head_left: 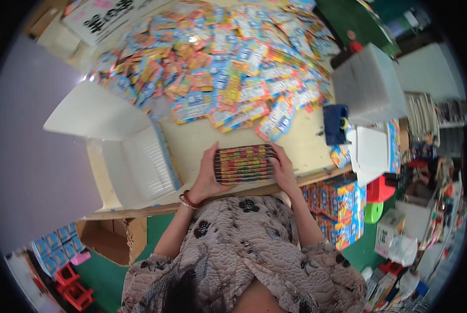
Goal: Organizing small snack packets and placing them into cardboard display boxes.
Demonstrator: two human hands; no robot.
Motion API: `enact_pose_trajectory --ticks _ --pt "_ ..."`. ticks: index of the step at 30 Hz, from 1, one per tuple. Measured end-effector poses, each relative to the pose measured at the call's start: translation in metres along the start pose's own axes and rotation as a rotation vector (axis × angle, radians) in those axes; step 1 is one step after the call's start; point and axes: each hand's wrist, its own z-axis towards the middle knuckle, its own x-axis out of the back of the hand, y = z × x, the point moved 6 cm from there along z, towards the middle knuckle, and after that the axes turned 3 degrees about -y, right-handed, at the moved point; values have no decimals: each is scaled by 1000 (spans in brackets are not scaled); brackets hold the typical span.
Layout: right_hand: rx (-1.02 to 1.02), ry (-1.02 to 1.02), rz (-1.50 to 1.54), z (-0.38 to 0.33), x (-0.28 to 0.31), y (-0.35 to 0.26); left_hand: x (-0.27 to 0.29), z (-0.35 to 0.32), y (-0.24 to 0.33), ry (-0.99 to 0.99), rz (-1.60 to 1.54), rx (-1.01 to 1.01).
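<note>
Both of my hands hold a rectangular bundle (244, 164) in front of me at the table's near edge. Its upper face shows several dark rows with red, yellow and green patterning; I cannot tell whether they are pencils or thin packs. My left hand (206, 176) is closed round its left end, and my right hand (284, 168) grips the right end. To the left stands a white box (131, 169) with its lid raised and ribbed clear plastic inside. Beyond my hands lies a large pile of colourful flat packets (228, 78).
A navy tape dispenser (335, 125) stands at the right, beside a stack wrapped in translucent plastic (369, 86) and an open white box (370, 148). Below the table edge are stacked printed boxes (337, 208), a red stool (380, 189) and a brown carton (111, 240).
</note>
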Motion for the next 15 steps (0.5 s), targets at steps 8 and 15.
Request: enact_pose_trajectory --ticks 8,15 --pt "-177 -45 574 -10 -4 -11 8 -15 39 -14 -85 -64" --pt "127 -422 422 38 -59 -147 153 -53 111 51 94 -45"
